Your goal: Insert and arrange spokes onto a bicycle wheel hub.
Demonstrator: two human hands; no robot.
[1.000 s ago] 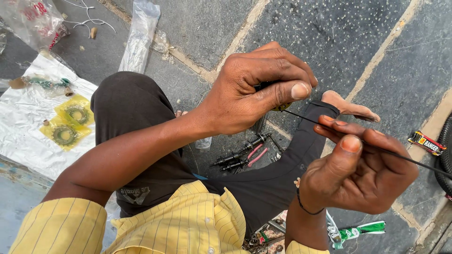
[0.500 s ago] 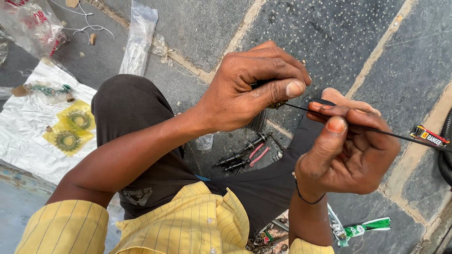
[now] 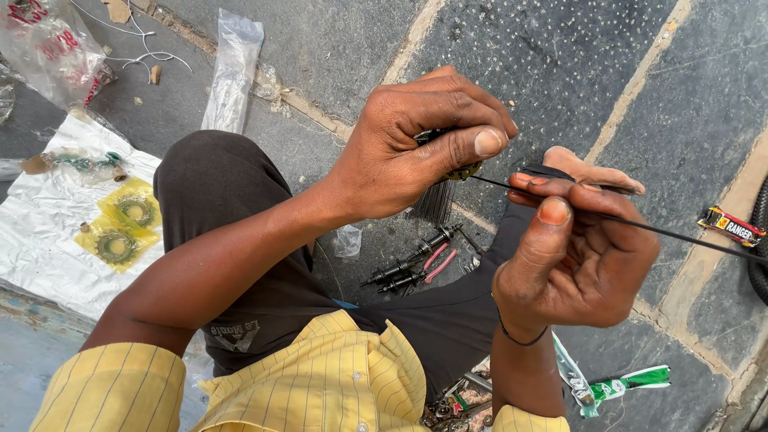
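So here's where I'm at. My left hand [image 3: 416, 144] is wrapped around a bundle of thin dark metal spokes [image 3: 436, 200], with a small brass-coloured round bit [image 3: 464, 170] pinched under my thumb. My right hand [image 3: 576, 256] is gripping one long thin black spoke [image 3: 640, 228] between thumb and fingers; it runs from that brass bit out past my right side. Looks to me like I'm only on one spoke, with the rest of the bundle untouched, so plenty left. Down between my knees on the grey stone paving [image 3: 560, 64] sit some dark axle-like metal parts and red-handled pliers [image 3: 436, 264]. Over on the white sheet [image 3: 48, 240] two round bearings in yellow packets [image 3: 120, 228] aren't opened.
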